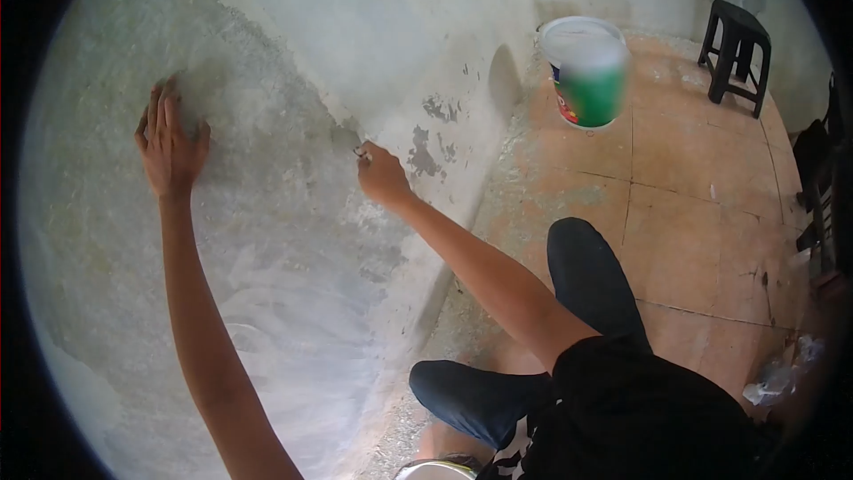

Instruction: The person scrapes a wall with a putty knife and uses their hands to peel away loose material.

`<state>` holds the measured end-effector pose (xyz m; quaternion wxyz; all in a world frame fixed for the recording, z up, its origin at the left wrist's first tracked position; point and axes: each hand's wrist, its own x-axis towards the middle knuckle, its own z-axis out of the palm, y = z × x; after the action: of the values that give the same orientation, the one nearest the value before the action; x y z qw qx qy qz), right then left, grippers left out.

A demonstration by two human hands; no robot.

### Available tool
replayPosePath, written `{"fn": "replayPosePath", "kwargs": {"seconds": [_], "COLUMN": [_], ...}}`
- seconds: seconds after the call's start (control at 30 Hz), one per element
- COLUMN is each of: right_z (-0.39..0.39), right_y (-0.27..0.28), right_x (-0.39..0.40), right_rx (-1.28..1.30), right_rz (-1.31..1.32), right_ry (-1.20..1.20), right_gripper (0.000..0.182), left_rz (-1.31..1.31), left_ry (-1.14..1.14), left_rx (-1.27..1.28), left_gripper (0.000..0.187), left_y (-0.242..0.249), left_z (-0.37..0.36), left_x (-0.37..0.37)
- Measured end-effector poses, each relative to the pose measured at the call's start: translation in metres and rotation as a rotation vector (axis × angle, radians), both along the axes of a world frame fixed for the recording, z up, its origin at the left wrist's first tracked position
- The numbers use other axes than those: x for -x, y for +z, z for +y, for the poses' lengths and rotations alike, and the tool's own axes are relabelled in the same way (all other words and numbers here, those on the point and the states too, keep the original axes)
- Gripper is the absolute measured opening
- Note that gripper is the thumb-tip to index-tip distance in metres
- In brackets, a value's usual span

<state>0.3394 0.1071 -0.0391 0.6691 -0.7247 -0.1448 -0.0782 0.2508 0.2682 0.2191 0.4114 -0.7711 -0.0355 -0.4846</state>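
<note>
Fingers spread, my left hand (173,147) rests flat against the grey, bare part of the wall (107,231). My right hand (384,175) is closed around a small scraper (347,139), of which only a little shows past the fingers. The scraper touches the wall at the border between the grey surface and the pale paint (382,44). Dark patches of peeled paint (426,153) lie just right of this hand.
A white and green bucket (588,80) stands on the tiled floor (684,213) by the wall. Behind it to the right is a black stool (737,53). A crumpled plastic bag (782,378) lies at lower right. Another bucket (435,471) sits at the bottom edge, near my legs (591,276).
</note>
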Motion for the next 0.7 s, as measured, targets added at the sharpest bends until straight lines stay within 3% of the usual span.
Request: {"fn": "replayPosePath", "kwargs": {"seconds": [0.03,0.07,0.2,0.23,0.33,0.4,0.47,0.53,0.63,0.67,0.7], "right_z": [-0.005,-0.013,0.018,0.01,-0.011,0.035,0.015,0.003,0.041,0.062,0.073], "right_y": [0.009,0.016,-0.009,-0.001,0.022,-0.006,0.018,0.023,0.012,0.008,0.012], "right_x": [-0.005,-0.013,-0.008,0.003,-0.01,-0.02,0.016,-0.009,-0.03,-0.028,-0.023], "right_rx": [-0.033,-0.142,-0.045,0.008,-0.118,-0.052,-0.019,-0.188,-0.072,-0.03,-0.096], "right_rz": [0.062,0.244,0.001,-0.023,0.205,0.098,0.06,0.132,0.101,0.049,0.208], "right_ry": [-0.012,0.134,-0.043,0.01,0.069,-0.013,-0.077,-0.002,0.008,-0.088,-0.105], "right_gripper": [0.026,0.027,0.026,0.026,0.027,0.025,0.024,0.017,0.022,0.027,0.036], "left_rz": [0.008,0.023,0.023,0.005,0.013,-0.009,-0.006,0.006,0.017,0.015,0.011], "left_ry": [-0.041,-0.074,-0.079,-0.057,0.0,-0.033,-0.029,0.071,0.028,-0.042,-0.093], "left_rx": [-0.006,-0.017,-0.004,-0.008,-0.022,-0.01,0.0,-0.003,-0.116,-0.172,-0.192], "left_gripper": [0.071,0.071,0.071,0.069,0.069,0.069,0.07,0.068,0.064,0.063,0.062], "left_y": [0.0,-0.001,0.004,0.003,-0.002,-0.006,-0.001,-0.002,0.004,0.01,0.013], "left_z": [0.0,0.003,-0.005,-0.006,0.002,0.0,0.006,0.007,0.033,0.054,0.062], "left_x": [0.001,0.007,0.003,0.003,0.011,0.004,0.001,0.005,-0.003,-0.012,-0.019]}}
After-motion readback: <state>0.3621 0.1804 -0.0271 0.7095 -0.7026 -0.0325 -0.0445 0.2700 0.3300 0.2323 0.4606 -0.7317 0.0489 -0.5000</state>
